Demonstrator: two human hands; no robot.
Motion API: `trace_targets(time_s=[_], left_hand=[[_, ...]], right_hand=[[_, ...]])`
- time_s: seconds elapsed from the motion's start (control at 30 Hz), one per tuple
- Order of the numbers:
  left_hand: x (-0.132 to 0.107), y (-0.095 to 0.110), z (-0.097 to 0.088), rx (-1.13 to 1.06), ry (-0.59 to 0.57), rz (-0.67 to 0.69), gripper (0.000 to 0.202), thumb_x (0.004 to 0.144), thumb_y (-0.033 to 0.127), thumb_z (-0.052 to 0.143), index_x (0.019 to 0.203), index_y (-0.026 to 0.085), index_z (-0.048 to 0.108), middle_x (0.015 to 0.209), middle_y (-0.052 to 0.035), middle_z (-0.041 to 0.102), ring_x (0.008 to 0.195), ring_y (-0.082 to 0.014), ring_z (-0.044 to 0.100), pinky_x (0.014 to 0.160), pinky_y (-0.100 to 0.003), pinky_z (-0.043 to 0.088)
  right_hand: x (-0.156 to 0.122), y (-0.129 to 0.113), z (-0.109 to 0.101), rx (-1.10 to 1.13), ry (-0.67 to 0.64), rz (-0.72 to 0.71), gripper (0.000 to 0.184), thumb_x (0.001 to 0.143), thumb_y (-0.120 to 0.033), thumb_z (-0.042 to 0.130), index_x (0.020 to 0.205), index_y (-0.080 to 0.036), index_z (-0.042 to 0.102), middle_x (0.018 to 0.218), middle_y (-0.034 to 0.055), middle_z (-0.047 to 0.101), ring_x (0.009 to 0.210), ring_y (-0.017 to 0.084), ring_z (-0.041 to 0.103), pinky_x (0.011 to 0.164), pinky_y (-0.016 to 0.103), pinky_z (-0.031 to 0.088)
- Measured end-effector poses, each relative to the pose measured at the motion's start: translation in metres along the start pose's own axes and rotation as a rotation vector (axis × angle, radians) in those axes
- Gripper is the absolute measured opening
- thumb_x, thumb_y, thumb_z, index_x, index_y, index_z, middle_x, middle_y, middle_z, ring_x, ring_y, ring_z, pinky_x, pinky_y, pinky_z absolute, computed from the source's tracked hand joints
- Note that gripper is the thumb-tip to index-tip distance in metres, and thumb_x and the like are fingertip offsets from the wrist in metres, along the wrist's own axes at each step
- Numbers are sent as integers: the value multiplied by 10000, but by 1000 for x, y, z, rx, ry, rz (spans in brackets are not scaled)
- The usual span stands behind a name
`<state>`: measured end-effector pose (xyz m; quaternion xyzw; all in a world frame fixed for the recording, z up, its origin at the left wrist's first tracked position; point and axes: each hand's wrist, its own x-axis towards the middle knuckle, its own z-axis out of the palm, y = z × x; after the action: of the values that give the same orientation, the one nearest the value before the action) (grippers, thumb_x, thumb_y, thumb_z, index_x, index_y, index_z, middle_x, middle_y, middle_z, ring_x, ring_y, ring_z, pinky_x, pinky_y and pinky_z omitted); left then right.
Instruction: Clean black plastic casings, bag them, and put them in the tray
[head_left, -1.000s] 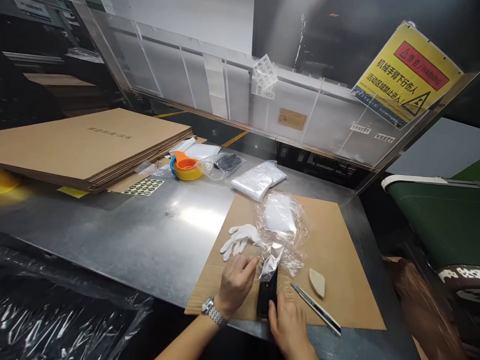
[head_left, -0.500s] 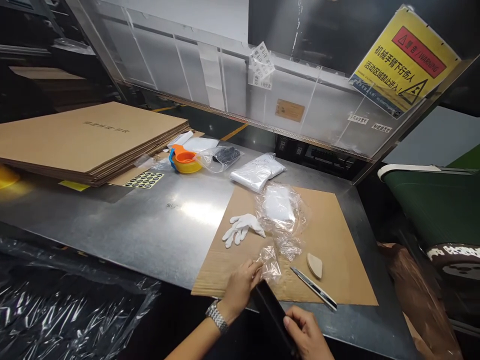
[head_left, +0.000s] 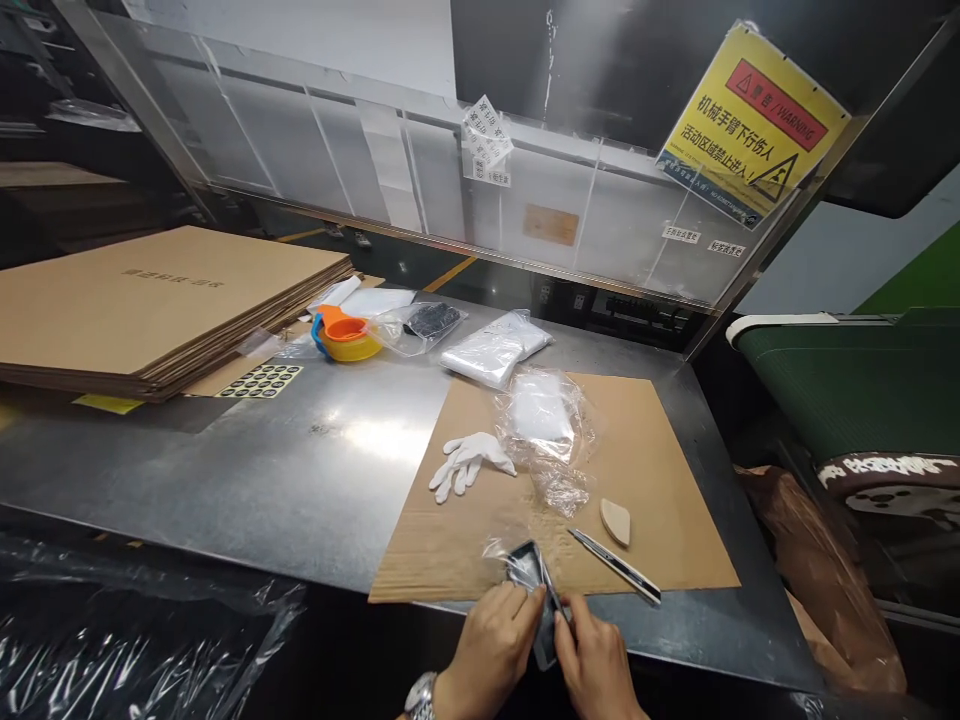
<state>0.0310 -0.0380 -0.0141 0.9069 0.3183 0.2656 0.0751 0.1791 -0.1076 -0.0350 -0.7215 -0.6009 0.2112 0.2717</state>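
A shallow black rectangular case [head_left: 545, 652] with a greyish inside is held tilted at the table's near edge. My right hand [head_left: 596, 650] grips its right side, thumb along the rim. My left hand [head_left: 499, 635], with a metal watch at the wrist, is closed over its left side; the fingertips reach into the case and are partly hidden. Thin clear film [head_left: 496, 549] sticks out by the case's far end; I cannot tell whether the left fingers pinch it too. A utility knife [head_left: 616, 566] and a beige wedge-shaped piece [head_left: 616, 522] lie to the right.
A cardboard sheet [head_left: 675, 520] covers part of the metal table [head_left: 337, 500]. On it are a white glove [head_left: 472, 463] and clear bags [head_left: 541, 410]. Behind are a white packet [head_left: 496, 350] and a tape roll [head_left: 349, 340]. Stacked cardboard [head_left: 165, 310] stands left, a green conveyor [head_left: 825, 390] right.
The case has turned so its hollow inside shows. My left hand has moved from the film at its far end down onto its left side. The view has shifted slightly.
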Motion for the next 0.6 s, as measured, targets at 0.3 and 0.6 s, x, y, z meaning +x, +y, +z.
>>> trace_targets(time_s=[0.3,0.6], left_hand=[[27,20,-36,-58,-28,70,271,894,122,335,963,161,594,672,-38,629,579,-185,602,510,-291,491],[97,39,-75,-260,-168,-23,205,883,173,415,879,226,613,747,-11,680,689,-171,643,595,-260,471]], right_hand=[[22,-41,-49,-174,82,-10,262,853,-212,393,720,-203,619,543,41,600,493,162,558,492,240,254],[32,-29,-145,281,-138,-57,212,850,-288,496,999,-201,620,604,-35,555,539,101,472,524,202,339]])
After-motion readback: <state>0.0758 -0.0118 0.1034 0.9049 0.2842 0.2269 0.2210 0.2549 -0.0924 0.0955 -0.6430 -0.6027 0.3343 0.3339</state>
